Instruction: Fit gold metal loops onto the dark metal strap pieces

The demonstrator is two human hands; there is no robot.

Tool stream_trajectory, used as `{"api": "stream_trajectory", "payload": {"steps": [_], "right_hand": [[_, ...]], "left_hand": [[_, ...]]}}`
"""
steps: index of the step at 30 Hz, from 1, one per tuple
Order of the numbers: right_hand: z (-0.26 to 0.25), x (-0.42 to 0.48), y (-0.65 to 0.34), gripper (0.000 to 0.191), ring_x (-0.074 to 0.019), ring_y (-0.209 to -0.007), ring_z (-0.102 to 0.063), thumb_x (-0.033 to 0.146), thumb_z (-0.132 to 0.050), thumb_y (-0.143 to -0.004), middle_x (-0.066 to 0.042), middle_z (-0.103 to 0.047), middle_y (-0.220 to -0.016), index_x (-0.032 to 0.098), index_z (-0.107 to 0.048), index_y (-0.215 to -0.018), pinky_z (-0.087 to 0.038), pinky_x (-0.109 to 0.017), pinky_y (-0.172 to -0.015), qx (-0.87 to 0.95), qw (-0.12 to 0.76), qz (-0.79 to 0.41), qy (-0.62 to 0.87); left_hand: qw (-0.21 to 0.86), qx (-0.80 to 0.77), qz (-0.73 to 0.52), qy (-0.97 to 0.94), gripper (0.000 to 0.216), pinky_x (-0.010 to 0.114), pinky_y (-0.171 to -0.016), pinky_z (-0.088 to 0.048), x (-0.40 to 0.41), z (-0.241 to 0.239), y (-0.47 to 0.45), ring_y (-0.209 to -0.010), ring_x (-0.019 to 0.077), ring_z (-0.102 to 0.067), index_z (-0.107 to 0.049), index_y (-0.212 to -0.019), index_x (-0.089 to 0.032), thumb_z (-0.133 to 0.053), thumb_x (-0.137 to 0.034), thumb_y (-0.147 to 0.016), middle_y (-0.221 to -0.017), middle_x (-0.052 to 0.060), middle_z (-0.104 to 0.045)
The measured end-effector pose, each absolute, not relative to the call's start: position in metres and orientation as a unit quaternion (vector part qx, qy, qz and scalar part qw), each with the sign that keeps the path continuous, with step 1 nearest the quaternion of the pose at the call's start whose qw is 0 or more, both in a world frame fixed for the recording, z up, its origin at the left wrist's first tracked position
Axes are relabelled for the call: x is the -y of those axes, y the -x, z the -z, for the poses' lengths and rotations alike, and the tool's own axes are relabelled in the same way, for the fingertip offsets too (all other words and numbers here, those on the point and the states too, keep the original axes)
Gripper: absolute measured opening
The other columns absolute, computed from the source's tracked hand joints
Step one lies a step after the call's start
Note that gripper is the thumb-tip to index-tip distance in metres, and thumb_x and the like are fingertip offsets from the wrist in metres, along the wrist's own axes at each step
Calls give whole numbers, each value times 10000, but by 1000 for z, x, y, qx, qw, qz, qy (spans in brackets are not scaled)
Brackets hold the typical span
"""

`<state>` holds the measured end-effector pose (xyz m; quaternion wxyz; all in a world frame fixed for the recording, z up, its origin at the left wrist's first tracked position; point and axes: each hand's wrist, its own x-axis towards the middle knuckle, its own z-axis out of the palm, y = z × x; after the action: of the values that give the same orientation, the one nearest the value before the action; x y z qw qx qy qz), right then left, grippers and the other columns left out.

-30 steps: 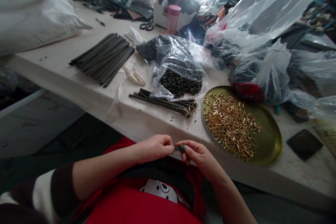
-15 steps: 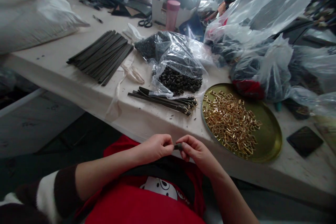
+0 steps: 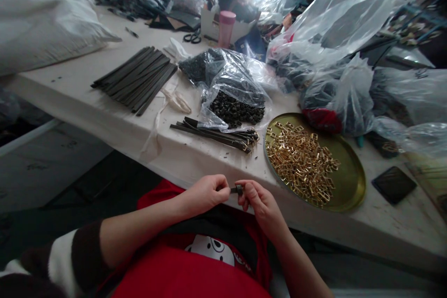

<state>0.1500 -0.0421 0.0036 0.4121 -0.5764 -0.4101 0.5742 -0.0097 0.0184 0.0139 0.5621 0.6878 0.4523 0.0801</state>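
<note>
We've got the dark strap (image 3: 238, 189) lower centre of frame, clamped in the left hand (image 3: 210, 190), stub running sideways, rightward, its tip pinched by the nearer right hand (image 3: 261, 201).

The scene is viewed from a single head-worn camera, held above the near side of the white table (image 3: 75, 67) and pointed forward and down across it. The left hand (image 3: 206, 193) and right hand (image 3: 261, 202) are framed close, at the table's near edge; the pink bottle (image 3: 226, 30) is seen farther off, across the table.
</note>
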Motion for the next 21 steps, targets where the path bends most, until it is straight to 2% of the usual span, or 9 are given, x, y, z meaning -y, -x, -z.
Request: {"api": "stream_trajectory", "payload": {"steps": [4,8,13,21], "right_hand": [[-2,44,-142,268,-94,-503,-446,414,-573,-760,29,-518,-573,169,-590,-868,-348,-225,-479,400,410,-576,583],[4,43,-137,235,-81,-489,-429,391,-607,-741,45,-505,-549,174,-579,-827,-343,-213,-479,324,466,-612,551],[3,36,-150,212,-50,-441,-374,348,-655,-710,61,-471,-500,163,-590,-791,-297,-176,-434,178,535,-652,507],[7,29,-144,230,-45,-416,-356,330,-713,-636,58,-462,-481,149,-605,-731,-262,-172,-402,116,524,-686,492]], "left_hand": [[551,-440,-92,-703,177,201,-503,-294,-15,-18,7,-563,101,-410,-500,-659,-165,-406,-284,-749,-576,-52,-445],[556,-436,-105,-700,206,199,-495,-319,-14,-23,5,-554,101,-445,-516,-711,-165,-388,-309,-785,-605,-41,-489],[666,-396,-12,-632,161,187,-420,-347,-22,-31,13,-435,87,-483,-486,-790,-173,-380,-294,-790,-564,-50,-530],[809,-390,19,-440,89,154,-332,-256,-29,-26,8,-322,50,-420,-462,-763,-160,-387,-206,-773,-466,-66,-525]]}}
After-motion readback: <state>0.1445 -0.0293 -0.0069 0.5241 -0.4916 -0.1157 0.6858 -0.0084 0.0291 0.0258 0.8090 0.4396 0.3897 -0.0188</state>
